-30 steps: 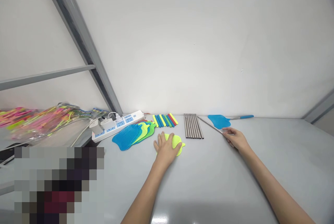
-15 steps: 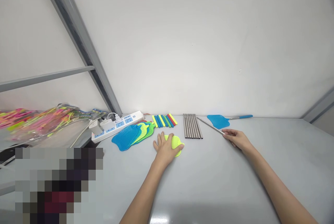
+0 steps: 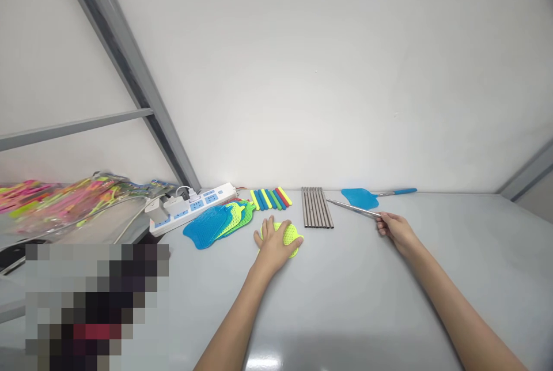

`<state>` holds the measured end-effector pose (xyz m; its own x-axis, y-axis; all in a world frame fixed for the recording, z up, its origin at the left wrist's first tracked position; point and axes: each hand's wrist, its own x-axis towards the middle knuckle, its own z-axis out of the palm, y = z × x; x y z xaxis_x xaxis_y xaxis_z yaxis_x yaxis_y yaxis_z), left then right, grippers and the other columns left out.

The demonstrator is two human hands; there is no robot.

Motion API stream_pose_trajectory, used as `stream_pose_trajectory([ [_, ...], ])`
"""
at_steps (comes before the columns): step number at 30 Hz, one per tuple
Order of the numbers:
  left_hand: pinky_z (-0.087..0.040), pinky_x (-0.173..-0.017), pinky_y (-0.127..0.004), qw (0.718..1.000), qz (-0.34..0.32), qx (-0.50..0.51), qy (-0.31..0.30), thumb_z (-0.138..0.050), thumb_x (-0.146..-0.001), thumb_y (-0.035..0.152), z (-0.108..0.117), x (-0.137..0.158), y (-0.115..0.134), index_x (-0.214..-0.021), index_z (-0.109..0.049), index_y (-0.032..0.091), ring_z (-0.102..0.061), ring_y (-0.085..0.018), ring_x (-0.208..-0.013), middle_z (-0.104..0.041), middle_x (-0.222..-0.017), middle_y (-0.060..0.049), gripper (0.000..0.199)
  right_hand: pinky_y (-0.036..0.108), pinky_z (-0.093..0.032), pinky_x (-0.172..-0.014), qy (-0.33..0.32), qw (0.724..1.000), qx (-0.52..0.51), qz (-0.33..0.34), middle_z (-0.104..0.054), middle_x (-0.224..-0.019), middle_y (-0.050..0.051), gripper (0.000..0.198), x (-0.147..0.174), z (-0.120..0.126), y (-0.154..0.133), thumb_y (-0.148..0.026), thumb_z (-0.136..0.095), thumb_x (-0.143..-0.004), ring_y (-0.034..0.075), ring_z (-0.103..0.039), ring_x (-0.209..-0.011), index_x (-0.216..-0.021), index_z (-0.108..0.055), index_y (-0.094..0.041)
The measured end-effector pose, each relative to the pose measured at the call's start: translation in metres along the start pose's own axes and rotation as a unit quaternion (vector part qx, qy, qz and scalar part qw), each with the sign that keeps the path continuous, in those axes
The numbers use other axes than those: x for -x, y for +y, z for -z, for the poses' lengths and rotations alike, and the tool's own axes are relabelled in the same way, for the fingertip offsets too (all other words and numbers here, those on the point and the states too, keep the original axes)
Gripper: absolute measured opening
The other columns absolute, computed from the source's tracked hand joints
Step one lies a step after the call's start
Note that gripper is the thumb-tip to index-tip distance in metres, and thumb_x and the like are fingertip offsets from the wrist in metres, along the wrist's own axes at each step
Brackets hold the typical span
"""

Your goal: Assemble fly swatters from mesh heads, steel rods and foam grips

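Your left hand spreads its fingers over the yellow swatter head on the worktop; your right hand's fingers pinch a rod by one end — a wobble could scatter nearby tubes.

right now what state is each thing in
yellow mesh head: partly covered by left hand
single metal rod: held in right hand
other metal rods: side by side
coloured sticks: lined up
other mesh heads: overlapping
blue swatter: assembled, lying flat
power strip: plugs inserted
bright bundles: bagged
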<state>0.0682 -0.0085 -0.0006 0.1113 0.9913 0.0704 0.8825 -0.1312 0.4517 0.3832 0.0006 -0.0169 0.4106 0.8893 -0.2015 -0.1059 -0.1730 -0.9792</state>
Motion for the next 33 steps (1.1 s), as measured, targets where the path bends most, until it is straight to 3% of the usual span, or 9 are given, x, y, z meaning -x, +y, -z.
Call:
stream_pose_trajectory([
  [4,-0.006,-0.093,-0.051,1.000,-0.024,-0.002,0.018,-0.039,-0.069,0.059,-0.003,-0.001,-0.001,-0.111,-0.044,0.030,-0.012,-0.029,-0.124,-0.028,-0.129,-0.012,0.052,0.017,-0.038,-0.035,0.035,0.998,-0.055,-0.010,-0.049,-0.053,0.001,0.015,0.001,0.001,-0.002,-0.014,-0.041,-0.077,0.006,-0.043,-0.039,-0.065,-0.049,-0.013],
  [10,-0.010,-0.092,-0.049,0.998,-0.053,-0.004,0.024,-0.042,-0.065,0.062,-0.003,0.000,0.001,-0.101,-0.047,0.028,-0.017,-0.029,-0.121,-0.033,-0.122,-0.012,0.050,0.016,-0.037,-0.033,0.052,0.993,-0.109,-0.016,-0.052,-0.056,0.001,0.015,0.002,0.000,-0.005,-0.017,-0.041,-0.078,0.006,-0.044,-0.039,-0.064,-0.045,-0.015],
  [24,-0.022,-0.085,-0.039,0.987,-0.154,0.015,0.044,-0.047,-0.065,0.055,-0.002,0.006,0.016,-0.084,-0.042,0.023,-0.037,-0.023,-0.101,-0.042,-0.103,-0.005,0.038,0.017,-0.032,-0.029,-0.005,0.992,-0.124,0.004,-0.050,-0.051,0.000,0.019,0.018,-0.030,-0.005,-0.027,-0.048,-0.076,0.006,-0.041,-0.036,-0.062,-0.049,-0.014],
  [33,-0.024,-0.084,-0.036,0.985,-0.153,0.066,0.035,-0.039,-0.072,0.053,0.004,0.011,0.031,-0.085,-0.037,0.021,-0.041,-0.020,-0.089,-0.044,-0.089,-0.003,0.034,0.017,-0.030,-0.029,-0.016,0.992,-0.127,0.019,-0.049,-0.048,0.000,0.023,0.022,-0.034,-0.003,-0.037,-0.053,-0.070,0.007,-0.041,-0.036,-0.065,-0.052,-0.014],
])
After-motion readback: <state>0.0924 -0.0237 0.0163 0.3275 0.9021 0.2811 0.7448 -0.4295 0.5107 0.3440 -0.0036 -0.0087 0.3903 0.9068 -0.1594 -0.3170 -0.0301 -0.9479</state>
